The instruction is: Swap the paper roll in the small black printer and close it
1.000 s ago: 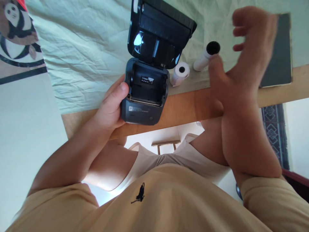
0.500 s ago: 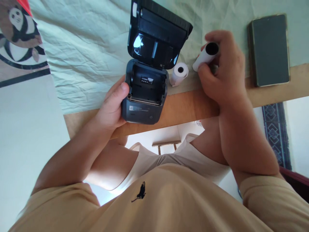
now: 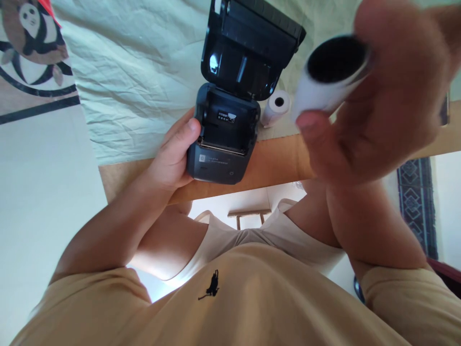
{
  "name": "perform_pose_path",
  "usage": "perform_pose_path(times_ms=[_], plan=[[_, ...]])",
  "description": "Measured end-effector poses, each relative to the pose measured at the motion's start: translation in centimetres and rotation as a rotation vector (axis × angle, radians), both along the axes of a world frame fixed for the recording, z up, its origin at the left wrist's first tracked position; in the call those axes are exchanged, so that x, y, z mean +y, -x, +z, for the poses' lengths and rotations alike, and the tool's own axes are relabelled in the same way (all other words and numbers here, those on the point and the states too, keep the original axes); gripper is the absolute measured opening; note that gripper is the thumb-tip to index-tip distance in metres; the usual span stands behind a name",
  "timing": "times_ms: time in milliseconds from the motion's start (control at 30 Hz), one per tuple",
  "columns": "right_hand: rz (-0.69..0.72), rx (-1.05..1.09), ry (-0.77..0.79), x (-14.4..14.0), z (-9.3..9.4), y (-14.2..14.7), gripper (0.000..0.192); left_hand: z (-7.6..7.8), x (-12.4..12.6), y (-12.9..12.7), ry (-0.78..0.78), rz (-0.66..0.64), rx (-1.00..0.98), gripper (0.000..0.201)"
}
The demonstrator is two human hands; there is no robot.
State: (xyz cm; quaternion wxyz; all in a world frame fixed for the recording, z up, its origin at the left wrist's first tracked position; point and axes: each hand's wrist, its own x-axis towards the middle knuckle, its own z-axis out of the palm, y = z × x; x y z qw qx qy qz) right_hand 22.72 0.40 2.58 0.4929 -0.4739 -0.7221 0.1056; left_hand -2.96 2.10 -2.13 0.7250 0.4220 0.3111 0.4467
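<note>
The white tube (image 3: 329, 77) with the dark hollow end is sitting up in the air, close to the camera and blurry, above the right part of the worktop (image 3: 277, 161). The right hand (image 3: 382, 105) is holding it, with the thumb underneath and the fingers wrapped over the top, so this grip is clamped on the tube. Just to the left, the small dark printer (image 3: 225, 144) is resting near the front edge of the worktop with its lid (image 3: 250, 53) standing open and its inside showing. The left hand (image 3: 175, 156) is gripping the printer's left side, with the thumb pressing on the top edge. A little white paper roll (image 3: 275, 108) is lying on the green cloth (image 3: 140, 91) just beside the printer's right side. The cloth is wrinkled and is covering most of the worktop. A picture of a panda (image 3: 30, 24) is showing at the far left.
</note>
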Motion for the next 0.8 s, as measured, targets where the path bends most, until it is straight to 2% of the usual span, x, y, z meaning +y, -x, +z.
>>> perform_pose_path(times_ms=[67, 133, 200, 267, 367, 500, 633, 800], plan=[[0.084, -0.177, -0.2, -0.5, 0.0, 1.7, 0.044, -0.1, -0.1, 0.1, -0.015, 0.012, 0.018, 0.045], [0.168, -0.191, -0.214, -0.6, -0.4, 3.4, 0.04, -0.2, -0.1, 0.1, -0.033, 0.034, 0.023, 0.039], [0.192, -0.19, -0.167, -0.5, -0.9, 4.7, 0.032, -0.3, -0.1, 0.2, -0.034, 0.076, 0.019, 0.031], [0.169, -0.188, -0.154, -0.3, -1.2, 5.6, 0.024, -0.5, -0.1, 0.4, -0.033, 0.107, 0.017, 0.028], [0.087, -0.239, -0.115, 0.0, -1.4, 6.2, 0.017, -0.8, -0.2, 0.8, -0.015, 0.107, 0.028, 0.037], [-0.002, -0.331, 0.02, 0.3, -1.4, 6.4, 0.016, -1.0, -0.4, 1.3, 0.026, 0.106, 0.042, 0.051], [-0.019, -0.336, 0.118, 0.4, -1.5, 6.4, 0.019, -1.0, -0.5, 1.2, 0.032, 0.077, 0.036, 0.055], [-0.084, -0.363, 0.044, 0.3, -1.6, 6.8, 0.019, -0.8, -0.3, 1.0, 0.025, 0.056, -0.02, 0.05]])
